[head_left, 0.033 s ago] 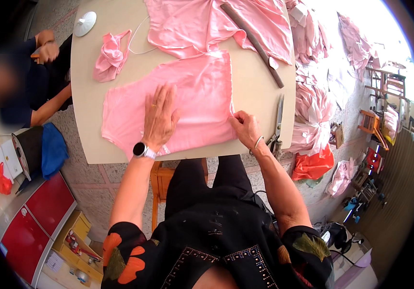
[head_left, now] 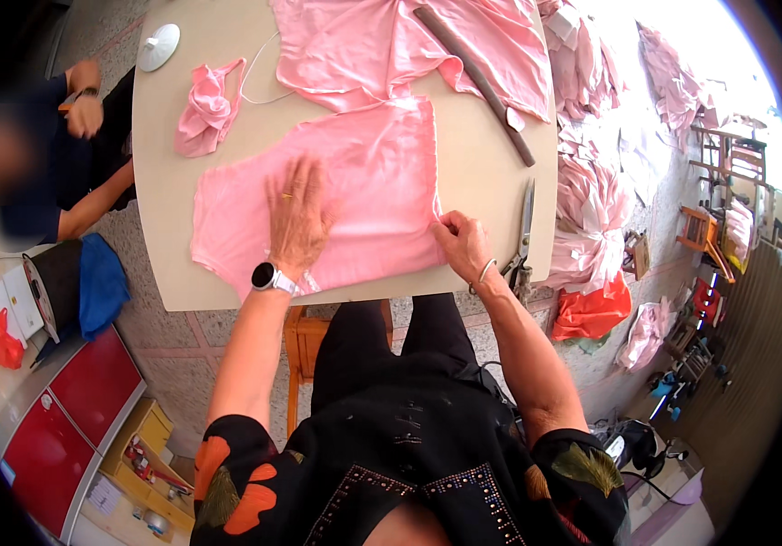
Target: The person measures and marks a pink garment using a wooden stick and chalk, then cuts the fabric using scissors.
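The left hand [head_left: 298, 217] lies flat, fingers spread, palm down on a pink fabric piece [head_left: 318, 205] spread across the near part of a beige table [head_left: 159, 155]. A smartwatch [head_left: 264, 276] sits on that wrist. The right hand [head_left: 462, 244] is closed in a pinch on the right edge of the same pink fabric piece, near its lower corner; a bangle [head_left: 485, 270] circles the wrist.

Just right of the right hand, a pair of scissors [head_left: 524, 227] lies along the table's edge. Farther up, a long dark ruler-like bar [head_left: 475, 84] rests diagonally over a larger pink cloth [head_left: 409, 45]. A crumpled pink scrap [head_left: 206, 107] sits at the table's upper left, near a round white disc [head_left: 158, 45].

Heaps of pink garments [head_left: 591, 200] cover the floor to the right, with an orange bag [head_left: 591, 314] below them. At the left another person [head_left: 54, 173] sits beside the table, and red cabinets [head_left: 72, 400] stand lower down.
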Motion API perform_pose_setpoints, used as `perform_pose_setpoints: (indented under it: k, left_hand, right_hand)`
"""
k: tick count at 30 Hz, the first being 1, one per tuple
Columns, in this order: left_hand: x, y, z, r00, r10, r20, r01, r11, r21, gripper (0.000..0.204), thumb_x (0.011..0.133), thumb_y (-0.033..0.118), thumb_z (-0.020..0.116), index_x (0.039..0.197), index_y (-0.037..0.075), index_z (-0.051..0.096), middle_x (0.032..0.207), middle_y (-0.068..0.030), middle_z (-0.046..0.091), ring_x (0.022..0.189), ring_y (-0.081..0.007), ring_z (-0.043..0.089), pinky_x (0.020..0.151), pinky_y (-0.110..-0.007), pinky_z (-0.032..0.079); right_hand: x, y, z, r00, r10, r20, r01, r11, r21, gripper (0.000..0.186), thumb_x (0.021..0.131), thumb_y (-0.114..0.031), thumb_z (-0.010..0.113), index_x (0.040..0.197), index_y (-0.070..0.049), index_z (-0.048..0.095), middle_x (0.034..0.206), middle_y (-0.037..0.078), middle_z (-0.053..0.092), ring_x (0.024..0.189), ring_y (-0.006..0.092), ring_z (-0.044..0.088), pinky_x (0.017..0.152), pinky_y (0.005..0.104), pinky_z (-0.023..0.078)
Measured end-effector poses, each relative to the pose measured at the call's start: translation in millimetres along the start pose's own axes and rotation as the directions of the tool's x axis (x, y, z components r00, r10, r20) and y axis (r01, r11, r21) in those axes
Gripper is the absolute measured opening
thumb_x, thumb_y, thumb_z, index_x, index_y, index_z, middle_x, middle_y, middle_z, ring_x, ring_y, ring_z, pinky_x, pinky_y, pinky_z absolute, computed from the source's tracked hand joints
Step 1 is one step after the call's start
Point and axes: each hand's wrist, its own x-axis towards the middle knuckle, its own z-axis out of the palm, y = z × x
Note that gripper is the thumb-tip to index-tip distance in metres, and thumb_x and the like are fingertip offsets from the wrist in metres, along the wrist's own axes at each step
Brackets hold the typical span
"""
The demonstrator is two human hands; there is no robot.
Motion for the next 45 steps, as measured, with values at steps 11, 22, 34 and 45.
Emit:
perform_pose_setpoints:
  k: [11,22,34,45]
  left_hand:
    - [83.6,41.9,-7.1,0.982,0.054,-0.182,-0.071,0.993,-0.091,0.044,0.089,0.023,0.069,0.129,0.007,0.058,0.129,-0.0122,0.058,0.122,-0.0314,0.054,0.099,-0.048,0.041]
    - [150.0,55.6,14.5,0.966,0.138,-0.218,-0.181,0.965,-0.192,0.015,0.084,0.014,0.072,0.094,0.011,0.061,0.093,-0.0046,0.061,0.094,-0.0271,0.059,0.085,-0.041,0.040]
    - [155.1,55.8,15.5,0.981,0.112,-0.158,-0.141,0.972,-0.190,0.014,0.087,0.015,0.070,0.094,0.010,0.059,0.090,-0.0036,0.063,0.091,-0.0266,0.060,0.084,-0.043,0.040]
    - [105.7,89.0,25.5,0.907,0.419,-0.038,-0.420,0.897,-0.136,0.034,0.084,0.015,0.072,0.117,0.008,0.064,0.115,-0.0082,0.062,0.109,-0.0266,0.058,0.096,-0.043,0.042]
  right_hand:
    - [-1.9,7.2,1.0,0.998,0.057,-0.013,-0.056,0.997,0.056,0.026,0.088,-0.024,0.065,0.091,0.001,0.071,0.077,0.019,0.070,0.074,0.0333,0.070,0.072,0.0411,0.054]
    - [-3.9,3.1,-2.2,1.000,-0.016,0.007,0.016,0.998,0.060,0.025,0.090,-0.024,0.062,0.089,0.000,0.066,0.078,0.021,0.068,0.077,0.0396,0.067,0.073,0.0461,0.052]
    - [-4.9,3.2,-3.7,1.000,-0.008,0.026,0.005,0.994,0.106,0.025,0.091,-0.024,0.062,0.090,0.001,0.066,0.078,0.023,0.067,0.077,0.0405,0.067,0.074,0.0464,0.052]
    - [-8.5,6.4,-5.4,1.000,-0.001,0.006,0.000,0.986,0.168,0.024,0.088,-0.023,0.065,0.090,0.000,0.066,0.078,0.023,0.066,0.075,0.0393,0.066,0.071,0.0464,0.051]
